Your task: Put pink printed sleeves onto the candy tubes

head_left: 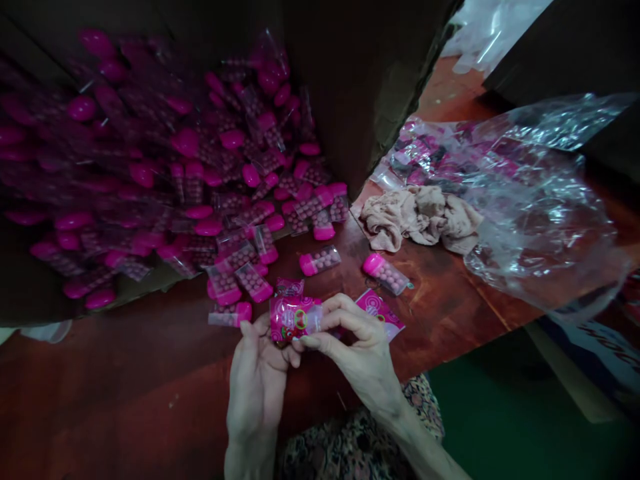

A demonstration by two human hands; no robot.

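Note:
Between the thumb and fingers of my right hand (353,343) is a pink printed sleeve (295,320) with a small red cartoon figure on it. Whether a bottle sits inside the sleeve I cannot tell. My left hand (263,357) is turned palm up with its thumb apart, its fingertips just under the sleeve's left end. Another pink printed sleeve (377,310) lies on the table behind my right hand. Close by are small clear candy bottles with pink caps: one bottle (320,260) beyond the sleeve, one (387,273) to the right, and one (230,314) beside my left thumb.
A large cardboard box (345,93) on its side spills a heap of pink-capped candy bottles (185,143) onto the reddish table (165,380). Right of it lie a crumpled cloth (420,217) and a clear plastic bag (545,227) with pink printed pieces. The table's front edge runs diagonally at right.

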